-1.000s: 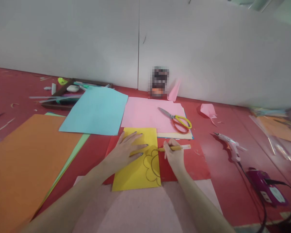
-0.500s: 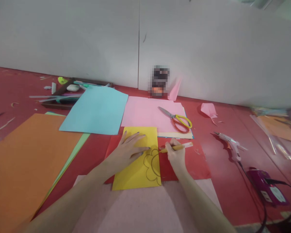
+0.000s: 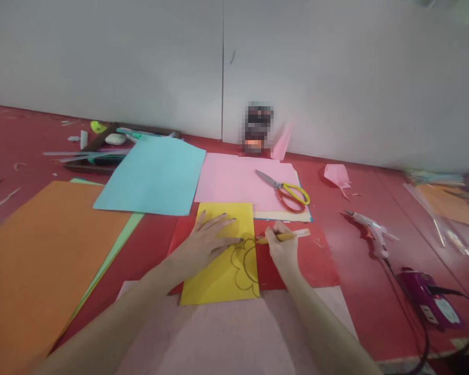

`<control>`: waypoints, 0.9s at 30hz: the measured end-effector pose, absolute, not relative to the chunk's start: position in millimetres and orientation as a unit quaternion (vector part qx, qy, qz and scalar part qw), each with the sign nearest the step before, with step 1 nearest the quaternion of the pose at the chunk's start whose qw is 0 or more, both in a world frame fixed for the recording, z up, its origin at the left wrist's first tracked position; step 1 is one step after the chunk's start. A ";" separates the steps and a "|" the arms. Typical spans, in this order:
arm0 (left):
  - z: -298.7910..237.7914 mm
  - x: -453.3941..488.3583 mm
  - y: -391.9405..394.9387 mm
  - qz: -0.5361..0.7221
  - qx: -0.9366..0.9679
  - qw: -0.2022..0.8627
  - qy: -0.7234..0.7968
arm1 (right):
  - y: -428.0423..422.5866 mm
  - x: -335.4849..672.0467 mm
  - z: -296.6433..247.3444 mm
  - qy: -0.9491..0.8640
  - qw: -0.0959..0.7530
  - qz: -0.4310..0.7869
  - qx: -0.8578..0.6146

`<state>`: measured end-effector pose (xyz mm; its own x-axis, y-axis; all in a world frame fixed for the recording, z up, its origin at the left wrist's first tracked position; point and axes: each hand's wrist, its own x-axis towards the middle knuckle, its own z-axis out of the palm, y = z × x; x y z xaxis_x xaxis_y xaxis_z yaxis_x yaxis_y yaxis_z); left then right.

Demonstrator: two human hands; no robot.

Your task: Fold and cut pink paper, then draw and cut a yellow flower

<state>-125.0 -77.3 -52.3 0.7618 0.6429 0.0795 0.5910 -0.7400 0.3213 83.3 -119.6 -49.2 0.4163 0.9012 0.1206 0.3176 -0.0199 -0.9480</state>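
A yellow sheet of paper [image 3: 207, 286] lies in front of me, with half a flower outline [image 3: 240, 268] drawn against its right edge. My left hand [image 3: 207, 237] rests flat on the sheet, fingers spread, the index fingertip near the top of the drawing. In my right hand [image 3: 283, 250] is a yellow-brown pen [image 3: 285, 237] with a clear end, gripped between thumb and fingers. Its tip points left and sits at the sheet's right edge, by the top of the outline. Under the yellow sheet is red paper [image 3: 308, 265].
Scissors [image 3: 279, 187] lie on pink paper [image 3: 226, 179] beyond my hands. Blue paper [image 3: 156, 177] and orange paper [image 3: 50, 250] are at left, near a tray of tools [image 3: 89, 169]. On the right are a glue gun [image 3: 371, 232] and a purple power box [image 3: 430, 299] with cables.
Both hands hold nearly the same positions, and the pen tip stays by the sheet's right edge. The view has shifted slightly.
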 end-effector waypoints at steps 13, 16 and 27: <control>-51.9 -125.0 -76.9 0.094 0.926 0.150 0.333 | -119.8 83.5 -51.0 -0.438 0.544 0.306 -0.646; -52.3 -125.5 -77.5 0.095 0.926 0.150 0.334 | -120.6 83.6 -49.3 -0.444 0.528 0.323 -0.648; -53.6 -125.1 -77.1 0.093 0.928 0.143 0.330 | -120.5 85.7 -50.6 -0.451 0.522 0.315 -0.652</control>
<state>-125.1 -77.1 -53.6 0.7645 0.6399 0.0774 0.5870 -0.7408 0.3267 85.7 -120.5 -50.6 0.3940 0.9171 0.0611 0.2595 -0.0473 -0.9646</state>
